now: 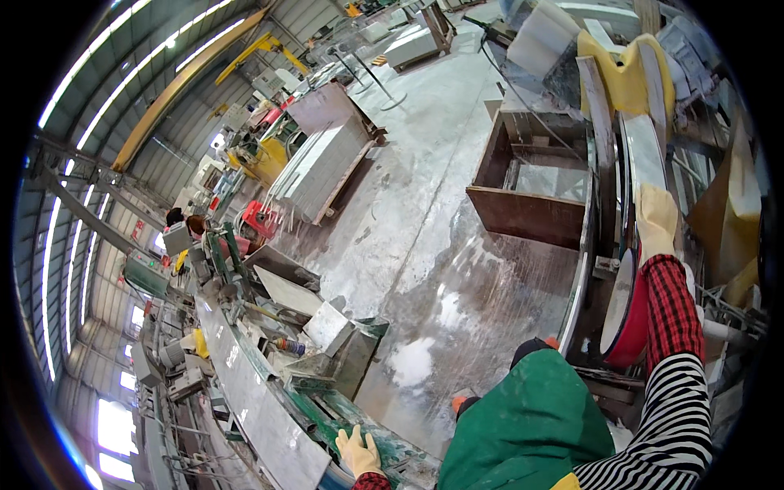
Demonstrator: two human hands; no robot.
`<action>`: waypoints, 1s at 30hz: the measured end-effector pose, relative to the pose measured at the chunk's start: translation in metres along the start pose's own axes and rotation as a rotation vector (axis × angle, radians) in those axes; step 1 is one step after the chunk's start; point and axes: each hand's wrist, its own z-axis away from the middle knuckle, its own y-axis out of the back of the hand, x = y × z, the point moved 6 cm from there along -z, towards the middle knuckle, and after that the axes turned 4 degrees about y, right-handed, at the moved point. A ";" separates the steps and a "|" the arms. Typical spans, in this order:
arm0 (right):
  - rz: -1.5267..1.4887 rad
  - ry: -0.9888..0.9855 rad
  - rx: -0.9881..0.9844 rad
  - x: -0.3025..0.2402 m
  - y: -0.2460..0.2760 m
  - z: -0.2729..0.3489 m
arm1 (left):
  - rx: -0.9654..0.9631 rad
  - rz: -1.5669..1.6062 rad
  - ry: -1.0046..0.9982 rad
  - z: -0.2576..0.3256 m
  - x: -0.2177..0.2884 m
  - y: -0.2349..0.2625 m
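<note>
My left hand (358,451), in a cream glove, lies with its fingers spread on the green edge of a long machine bed. Beside it a long grey stone slab (282,437) rests on that bed. My right hand (656,219), also gloved, reaches out along the right side to the near end of a pale, narrow slab strip (644,151). Its fingers are hidden from me, so its grip does not show. Below the right forearm is a round disc with a red rim (627,318). A green apron (531,416) covers my front.
An open brown box (527,214) stands on the wet floor ahead, left of the slab strip. Yellow padding (625,69) hangs over posts at the far right. A stack of slabs (322,167) sits farther off to the left. Cut blocks (328,327) lie beside the left machine.
</note>
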 end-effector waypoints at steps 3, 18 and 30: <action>0.051 0.053 0.004 0.000 -0.009 0.003 | 0.007 -0.004 -0.014 -0.001 -0.001 -0.001; -0.105 0.140 -0.023 0.007 -0.007 -0.006 | -0.033 -0.015 0.023 -0.003 -0.005 -0.008; 0.014 0.346 0.206 -0.003 0.002 0.011 | -0.056 -0.015 0.010 -0.001 0.006 0.002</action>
